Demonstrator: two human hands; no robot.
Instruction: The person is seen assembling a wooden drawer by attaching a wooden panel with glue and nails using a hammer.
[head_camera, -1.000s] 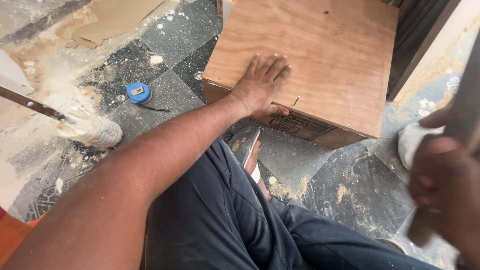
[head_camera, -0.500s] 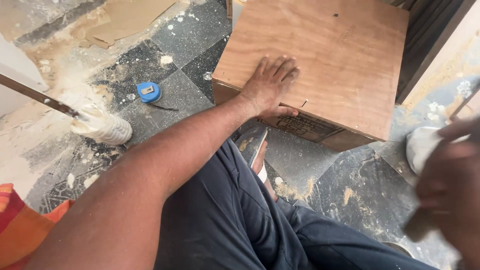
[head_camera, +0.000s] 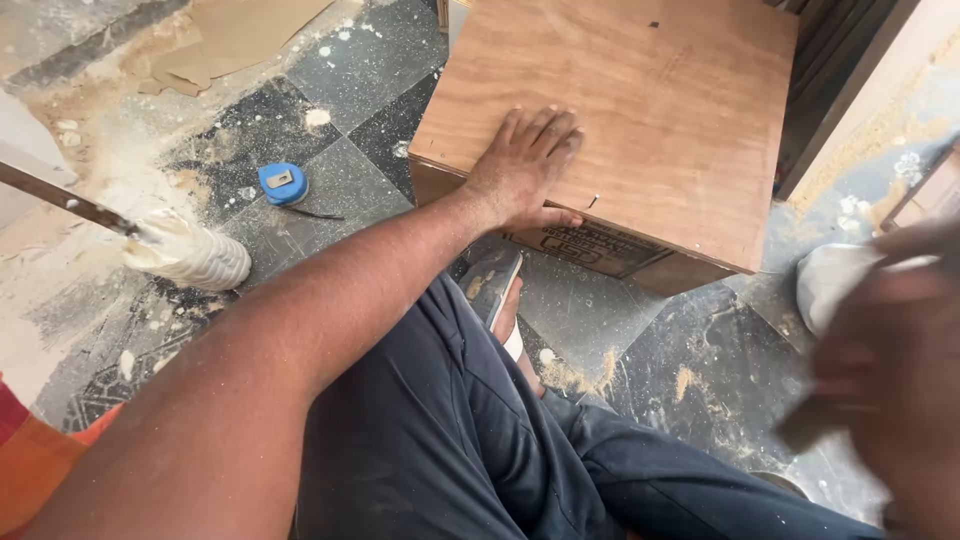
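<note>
While our left hand (head_camera: 525, 165) stays flat, fingers spread, on the plywood box (head_camera: 640, 110) | right hand (head_camera: 890, 385) has drawn nearer, blurred, grasp unreadable | small nail (head_camera: 592, 202) beside thumb stands undriven

Blue tape measure (head_camera: 283, 184) on dark sawdust-strewn floor tiles (head_camera: 640, 330), white ribbed furniture leg (head_camera: 190, 256), brown paper sheet (head_camera: 240, 35), orange cloth (head_camera: 40, 460) at lower left

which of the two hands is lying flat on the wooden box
The left hand, palm down on the plywood box near its front edge. The right hand is raised off it, blurred, at the frame's right.
</note>
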